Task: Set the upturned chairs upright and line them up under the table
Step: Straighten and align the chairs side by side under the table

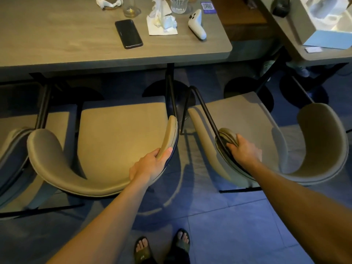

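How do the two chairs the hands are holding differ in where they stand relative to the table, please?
The middle chair sits square to the table, its seat front reaching the table edge; the right chair is angled and partly beyond the table's corner. The left hand grips the middle chair's right backrest tip, the right hand the right chair's left tip. Both are upright, tan, with curved backs.

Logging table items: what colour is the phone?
Black, glossy; the phone lies flat on the table, seen in the head view.

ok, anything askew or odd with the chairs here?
Yes. The right chair sits turned off-square to the table edge, unlike the middle chair. The right hand grips its armrest; the left hand grips the middle chair's. Crumpled tissues litter the tabletop.
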